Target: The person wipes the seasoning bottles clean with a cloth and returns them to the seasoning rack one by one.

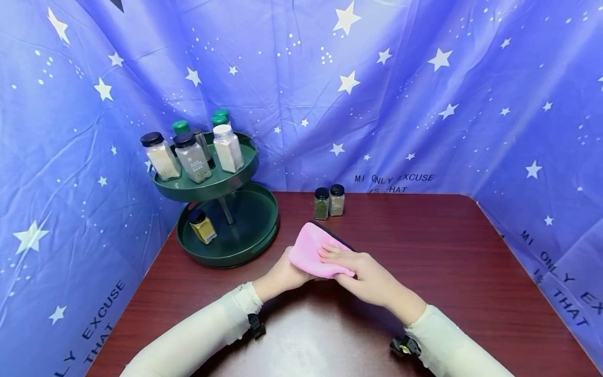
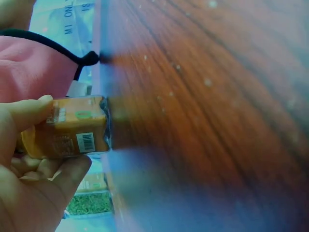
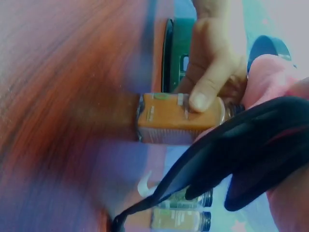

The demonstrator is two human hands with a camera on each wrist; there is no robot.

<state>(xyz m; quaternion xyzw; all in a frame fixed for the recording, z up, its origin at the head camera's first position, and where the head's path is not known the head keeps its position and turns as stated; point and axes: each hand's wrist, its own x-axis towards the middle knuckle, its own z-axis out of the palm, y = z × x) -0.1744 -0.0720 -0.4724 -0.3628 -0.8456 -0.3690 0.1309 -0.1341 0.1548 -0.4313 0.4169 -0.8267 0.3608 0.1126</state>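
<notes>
My left hand [image 1: 284,273] grips a square spice jar [image 2: 72,126] of orange-yellow powder, thumb on one face and fingers round the other side. The jar stands upright close over the table; in the head view the cloth hides nearly all of it. A pink cloth [image 1: 308,252] with black edging drapes over the jar's top. With fingers spread across the cloth and thumb at its near edge, my right hand [image 1: 369,276] holds it against the jar. In the right wrist view, part of the black lid [image 3: 235,109] shows beside the cloth's dark edge.
A green two-tier rack [image 1: 231,256] stands at the left, several jars on its upper tier and one yellow jar [image 1: 203,228] on its lower tier. Behind the cloth stand a green-herb jar [image 1: 321,205] and a paler jar [image 1: 336,201]. A starry blue curtain [image 1: 301,94] surrounds the table.
</notes>
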